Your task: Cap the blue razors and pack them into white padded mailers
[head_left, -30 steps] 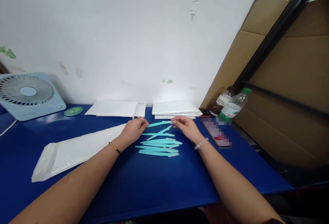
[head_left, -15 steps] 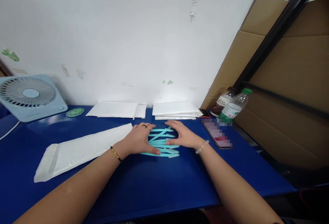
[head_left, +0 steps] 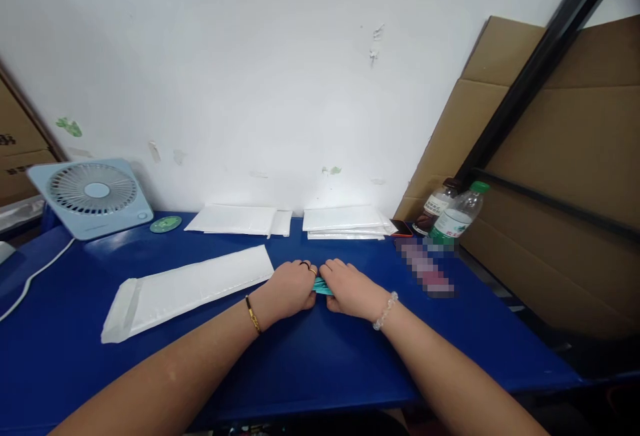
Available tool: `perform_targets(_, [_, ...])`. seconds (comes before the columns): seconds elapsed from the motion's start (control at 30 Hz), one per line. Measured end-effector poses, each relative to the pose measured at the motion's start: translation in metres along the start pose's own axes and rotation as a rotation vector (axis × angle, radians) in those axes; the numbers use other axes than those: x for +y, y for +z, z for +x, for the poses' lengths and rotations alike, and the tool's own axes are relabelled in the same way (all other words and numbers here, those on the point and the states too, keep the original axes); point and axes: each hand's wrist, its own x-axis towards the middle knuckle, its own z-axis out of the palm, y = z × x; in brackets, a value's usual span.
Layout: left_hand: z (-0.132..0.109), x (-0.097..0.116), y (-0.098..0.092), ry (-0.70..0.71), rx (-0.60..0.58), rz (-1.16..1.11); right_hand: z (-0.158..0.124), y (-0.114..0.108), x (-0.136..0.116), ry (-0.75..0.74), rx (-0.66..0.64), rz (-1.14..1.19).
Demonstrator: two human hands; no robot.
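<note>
Head view: the sticks (head_left: 321, 287) are at the middle of the table (head_left: 320, 369), bunched between the hands; only a short turquoise strip shows, so their number cannot be told. A wide stretch of blue top lies between them and the near edge, a narrower band toward the back edge. The left hand (head_left: 291, 289) and right hand (head_left: 353, 289) are curled palm-down, thumbs nearest the body, fingers closed on the sticks from either side, knuckles almost meeting. Both forearms slant in from the near edge. One long envelope (head_left: 195, 291) lies just beside the left hand, aslant toward the left edge. Two white piles line the back edge: the left pile (head_left: 235, 218) shows at least two pieces, the right pile (head_left: 345, 217) at least three. Near the back left corner are one fan (head_left: 97, 191) and one green disc (head_left: 165, 224); near the back right corner, two bottles, one brown-capped (head_left: 437, 206), one green-capped (head_left: 456, 217).
</note>
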Motion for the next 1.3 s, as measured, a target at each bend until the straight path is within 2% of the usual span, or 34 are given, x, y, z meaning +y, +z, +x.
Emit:
perform_targets(0.13, [0.002,-0.005,0.000,0.057,0.001,-0.021,0.003,0.006,0.002,-0.026,-0.011,0.052])
perform_targets(0.23, [0.001,-0.018,-0.015,0.026,0.069,-0.113,0.005,0.007,0.007,-0.014,0.042,0.110])
perform_targets(0.3, [0.000,-0.025,-0.031,-0.067,0.228,-0.295,0.006,0.006,0.012,0.026,0.094,0.243])
perform_targets(0.37, [0.003,-0.026,-0.047,-0.232,0.459,-0.546,0.008,0.003,0.016,0.075,0.218,0.444])
perform_targets(0.43, [0.010,-0.018,-0.060,-0.363,0.619,-0.821,0.009,0.000,0.017,0.091,0.388,0.658])
perform_targets(0.5, [0.022,-0.001,-0.068,-0.365,0.658,-1.041,0.010,-0.004,0.014,0.075,0.540,0.836])
perform_targets(0.63, [0.050,0.040,-0.077,-0.121,0.735,-1.349,0.011,-0.002,0.008,0.034,0.692,1.017])
perform_targets(0.7, [0.061,0.054,-0.076,-0.084,0.749,-1.495,0.014,0.003,0.008,0.042,0.752,1.019])
perform_targets(0.8, [0.068,0.064,-0.066,-0.146,0.713,-1.567,0.019,0.014,0.015,0.076,0.797,1.016])
perform_targets(0.93, [0.065,0.060,-0.049,-0.199,0.680,-1.548,0.023,0.021,0.023,0.076,0.688,0.988])
perform_targets(1.03, [0.058,0.052,-0.043,-0.239,0.653,-1.536,0.020,0.015,0.024,0.085,0.653,1.000])
perform_targets(1.1, [0.056,0.048,-0.040,-0.224,0.651,-1.510,0.016,0.007,0.023,0.115,0.697,1.080])
perform_targets(1.23, [0.055,0.046,-0.029,-0.123,0.642,-1.466,0.012,-0.007,0.021,0.125,0.885,1.312])
perform_targets(1.3, [0.055,0.045,-0.022,-0.136,0.646,-1.451,0.012,-0.007,0.024,0.123,0.934,1.370])
